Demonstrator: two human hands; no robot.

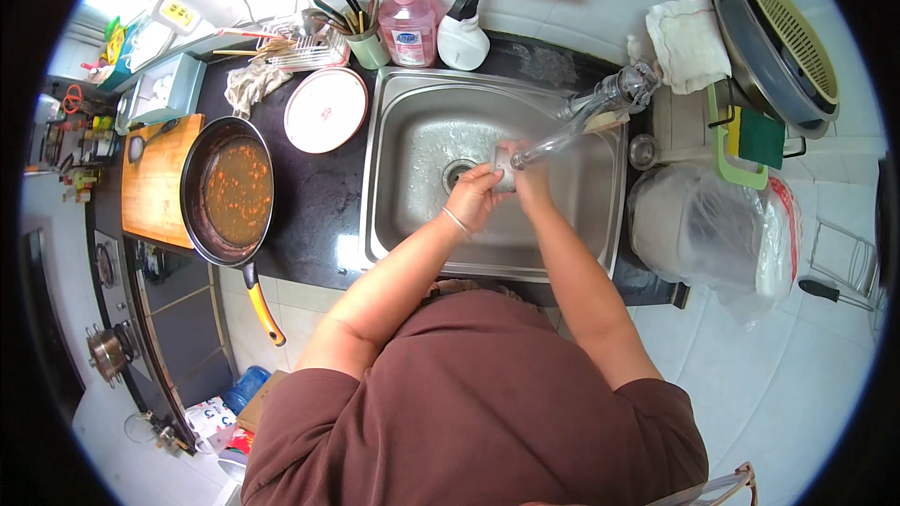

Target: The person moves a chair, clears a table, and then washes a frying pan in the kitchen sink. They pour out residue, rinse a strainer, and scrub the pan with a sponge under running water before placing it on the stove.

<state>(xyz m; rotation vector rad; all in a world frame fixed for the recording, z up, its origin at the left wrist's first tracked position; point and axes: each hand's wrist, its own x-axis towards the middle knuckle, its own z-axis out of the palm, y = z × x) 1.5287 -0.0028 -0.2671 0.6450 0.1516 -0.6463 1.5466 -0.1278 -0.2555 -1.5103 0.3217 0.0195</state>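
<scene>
Over the steel sink (427,98), my hands hold a small pale cup (503,167) below the spout end of the faucet (562,136). My left hand (475,195) pinches the cup's near left side with bent fingers. My right hand (532,186) is closed round its right side, and the spout partly covers those fingers. What lies inside the cup is too small to make out. Beads of water dot the sink floor around the drain (457,173), just left of the cup.
Left on the dark counter are a pan (234,187) with brown sauce, its handle jutting past the front edge, a cutting board (155,197) and a white plate (325,111). A pink soap bottle (410,23) and white spray bottle (463,37) stand behind the sink. Plastic-wrapped containers (698,225) sit right.
</scene>
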